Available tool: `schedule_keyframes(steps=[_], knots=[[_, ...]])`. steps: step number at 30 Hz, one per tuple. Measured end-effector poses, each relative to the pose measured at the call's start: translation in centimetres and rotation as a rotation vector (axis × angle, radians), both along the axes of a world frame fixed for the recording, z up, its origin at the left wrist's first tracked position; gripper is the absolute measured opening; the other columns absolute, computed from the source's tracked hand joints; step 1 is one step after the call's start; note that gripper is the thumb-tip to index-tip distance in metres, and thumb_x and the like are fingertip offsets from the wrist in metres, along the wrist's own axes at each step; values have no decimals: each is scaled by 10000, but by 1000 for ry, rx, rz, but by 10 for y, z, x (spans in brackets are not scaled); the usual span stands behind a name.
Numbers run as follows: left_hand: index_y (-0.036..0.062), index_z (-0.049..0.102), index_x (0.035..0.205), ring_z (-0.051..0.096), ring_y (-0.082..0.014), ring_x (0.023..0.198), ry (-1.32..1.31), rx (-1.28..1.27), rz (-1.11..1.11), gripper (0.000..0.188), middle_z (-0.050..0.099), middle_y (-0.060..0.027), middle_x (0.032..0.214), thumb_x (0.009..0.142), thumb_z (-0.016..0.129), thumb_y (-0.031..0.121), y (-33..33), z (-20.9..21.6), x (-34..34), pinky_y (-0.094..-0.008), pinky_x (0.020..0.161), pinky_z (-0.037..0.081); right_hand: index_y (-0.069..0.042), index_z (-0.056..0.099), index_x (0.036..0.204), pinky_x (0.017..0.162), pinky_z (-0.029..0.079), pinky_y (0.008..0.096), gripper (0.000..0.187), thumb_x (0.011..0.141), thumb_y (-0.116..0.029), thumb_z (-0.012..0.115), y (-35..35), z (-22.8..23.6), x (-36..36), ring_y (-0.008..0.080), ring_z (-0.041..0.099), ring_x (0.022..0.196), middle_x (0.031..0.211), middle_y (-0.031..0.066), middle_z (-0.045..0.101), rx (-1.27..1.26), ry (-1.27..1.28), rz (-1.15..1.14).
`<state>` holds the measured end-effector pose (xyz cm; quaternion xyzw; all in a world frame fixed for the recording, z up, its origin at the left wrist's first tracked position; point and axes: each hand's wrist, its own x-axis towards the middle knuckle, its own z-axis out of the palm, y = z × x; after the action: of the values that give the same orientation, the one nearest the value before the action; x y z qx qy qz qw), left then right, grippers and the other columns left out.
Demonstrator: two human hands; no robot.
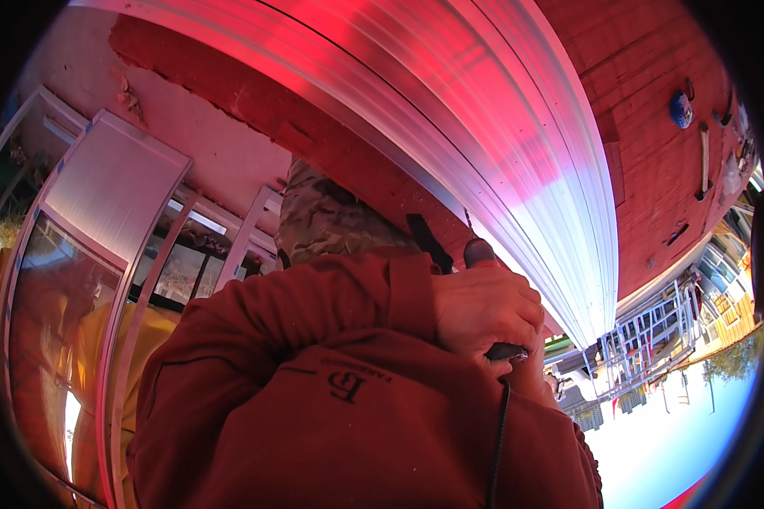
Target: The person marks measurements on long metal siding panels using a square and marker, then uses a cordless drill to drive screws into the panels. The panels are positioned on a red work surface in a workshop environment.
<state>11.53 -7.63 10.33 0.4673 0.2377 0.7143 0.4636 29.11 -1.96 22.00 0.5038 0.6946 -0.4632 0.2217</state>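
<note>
A corded drill [479, 252] with a thin bit points up toward the near edge of long, ribbed metal profiles [518, 161]. My left hand [488, 310] is closed around the drill's body, its arm crossing in front of my chest. My right hand [530, 369] is at the rear of the drill, partly covered by the left; what shows of it appears closed on the grip. The black cord [499, 433] hangs from the drill over my red sweater. The bit's tip is beside the profile edge; whether it touches is too small to tell.
The profiles lie on a reddish work surface [654, 187]. On its far right are a hammer-like tool [704, 161], a blue round object [681, 109] and other small items. Framed glass panels [68, 280] stand at left. A metal railing [654, 339] is at right.
</note>
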Motion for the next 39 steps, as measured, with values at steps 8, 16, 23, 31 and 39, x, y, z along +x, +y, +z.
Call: schedule_keyframes(steps=[8, 16, 23, 31, 39], knots=[[32, 699, 1025, 660, -379, 938, 10, -10, 39, 391, 702, -149, 1052, 781, 769, 329, -2, -1, -3, -485, 792, 530, -80, 672, 1001, 660, 552, 433, 369, 681, -151, 840, 8, 0, -7, 421, 704, 797, 871, 168, 697, 0, 31, 76], [36, 693, 1028, 654, -369, 941, 12, 16, 17, 375, 695, -144, 1040, 791, 759, 319, 2, 0, -6, -478, 794, 526, -77, 674, 982, 664, 554, 426, 370, 664, -146, 849, 4, 1, -4, 418, 708, 805, 872, 171, 702, 19, 15, 3], [50, 689, 988, 657, -345, 925, 27, -38, 60, 318, 687, -117, 995, 711, 760, 188, 4, 1, -13, -451, 775, 530, -86, 694, 965, 662, 569, 448, 309, 700, -164, 831, 14, -2, -13, 426, 717, 818, 870, 184, 715, 9, -54, 68], [43, 684, 915, 648, -360, 879, 83, -101, 23, 271, 684, -127, 942, 658, 734, 112, 5, -1, -13, -464, 729, 528, -101, 689, 998, 668, 567, 457, 294, 736, -164, 806, 6, -18, -1, 421, 723, 836, 887, 178, 720, 46, 5, 294], [54, 673, 913, 649, -350, 877, 58, -92, 26, 278, 684, -113, 952, 647, 741, 100, 4, -4, -11, -456, 712, 527, -106, 686, 1015, 673, 563, 453, 302, 740, -156, 800, 6, -21, -15, 420, 719, 860, 935, 173, 721, 68, 82, 113]])
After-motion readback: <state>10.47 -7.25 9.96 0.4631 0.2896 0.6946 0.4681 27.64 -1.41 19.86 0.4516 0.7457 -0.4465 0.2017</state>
